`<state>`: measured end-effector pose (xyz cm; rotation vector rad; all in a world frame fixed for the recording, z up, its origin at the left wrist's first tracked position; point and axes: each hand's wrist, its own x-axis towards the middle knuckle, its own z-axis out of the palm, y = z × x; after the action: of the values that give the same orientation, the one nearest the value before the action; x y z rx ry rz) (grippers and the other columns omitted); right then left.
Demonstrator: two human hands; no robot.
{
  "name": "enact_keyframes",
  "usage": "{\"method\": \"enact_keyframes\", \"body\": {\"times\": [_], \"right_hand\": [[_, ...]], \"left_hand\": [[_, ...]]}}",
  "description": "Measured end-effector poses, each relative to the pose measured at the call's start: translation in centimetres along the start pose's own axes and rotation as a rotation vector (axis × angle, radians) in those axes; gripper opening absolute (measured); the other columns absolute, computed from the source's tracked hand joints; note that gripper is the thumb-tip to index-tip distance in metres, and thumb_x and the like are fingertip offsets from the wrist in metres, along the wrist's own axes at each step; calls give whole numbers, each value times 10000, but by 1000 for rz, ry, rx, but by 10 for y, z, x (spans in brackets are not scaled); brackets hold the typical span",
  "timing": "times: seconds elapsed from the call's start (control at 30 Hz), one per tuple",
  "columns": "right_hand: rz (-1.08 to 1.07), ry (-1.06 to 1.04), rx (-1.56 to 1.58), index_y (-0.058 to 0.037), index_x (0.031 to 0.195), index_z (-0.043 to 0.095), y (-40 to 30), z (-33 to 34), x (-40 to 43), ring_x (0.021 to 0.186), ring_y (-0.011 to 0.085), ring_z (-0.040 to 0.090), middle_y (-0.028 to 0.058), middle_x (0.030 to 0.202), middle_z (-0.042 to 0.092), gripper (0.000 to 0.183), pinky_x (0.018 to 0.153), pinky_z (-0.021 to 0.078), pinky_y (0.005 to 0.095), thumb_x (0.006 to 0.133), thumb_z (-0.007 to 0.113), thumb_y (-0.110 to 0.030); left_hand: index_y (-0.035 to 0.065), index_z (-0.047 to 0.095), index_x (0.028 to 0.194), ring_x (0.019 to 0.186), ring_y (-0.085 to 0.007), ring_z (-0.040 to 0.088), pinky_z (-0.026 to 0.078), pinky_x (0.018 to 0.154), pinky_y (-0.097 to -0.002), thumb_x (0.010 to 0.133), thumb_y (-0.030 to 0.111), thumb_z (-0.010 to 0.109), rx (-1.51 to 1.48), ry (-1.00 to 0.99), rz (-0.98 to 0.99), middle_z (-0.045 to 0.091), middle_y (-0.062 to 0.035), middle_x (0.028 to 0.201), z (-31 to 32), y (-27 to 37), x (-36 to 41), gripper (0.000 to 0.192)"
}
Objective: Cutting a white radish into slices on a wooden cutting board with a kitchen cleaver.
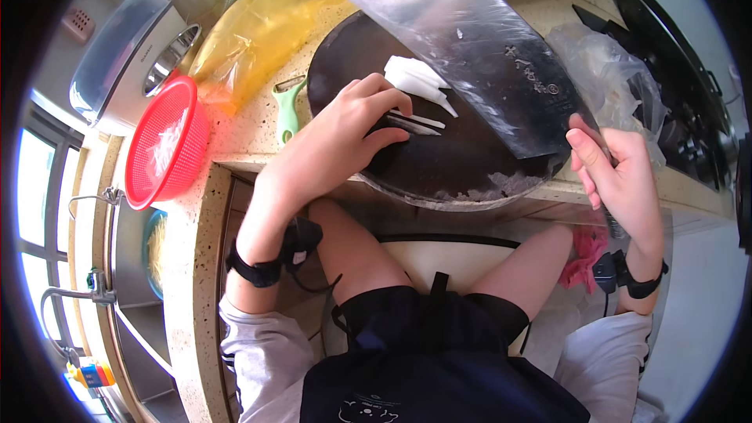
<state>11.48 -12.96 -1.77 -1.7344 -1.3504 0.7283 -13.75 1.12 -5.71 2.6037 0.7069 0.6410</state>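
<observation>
My right hand (617,158) grips the handle of a broad cleaver (470,47), its blade tilted over a round dark chopping board (458,167). The blade bears engraved characters and wet smears. My left hand (358,123) rests over the board's left side, fingers curled. Between its thumb and fingertips lie thin white strips (426,121); whether they are pinched is hidden. Just beyond the fingers sits a small stack of white vegetable slices (414,79), close to the blade's edge.
A green peeler (288,108) lies left of the board. Further left, a red plastic colander (194,106) holds white shreds at the counter's corner. A yellow plastic bag (258,35) is behind the peeler. At right are a crumpled clear bag (611,70) and black stove (687,123).
</observation>
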Motion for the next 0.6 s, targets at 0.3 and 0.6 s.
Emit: {"method": "enact_keyframes", "body": {"times": [0.3,0.6], "right_hand": [[-122,71,79,0,672,512,31,11,-2,377,22,371,-21,483,440,306,362,281,182,906,539,-196],[-268,123,49,52,907,580,38,20,-10,477,27,368,5,546,453,222,428,316,200,891,562,-168]], "left_hand": [[24,539,911,846,-267,537,435,744,-350,796,104,615,-54,-261,-30,520,-107,912,-13,9,26,159],[54,569,866,883,-234,537,452,735,-320,707,133,602,106,-568,-88,550,-91,873,-25,11,44,181]]}}
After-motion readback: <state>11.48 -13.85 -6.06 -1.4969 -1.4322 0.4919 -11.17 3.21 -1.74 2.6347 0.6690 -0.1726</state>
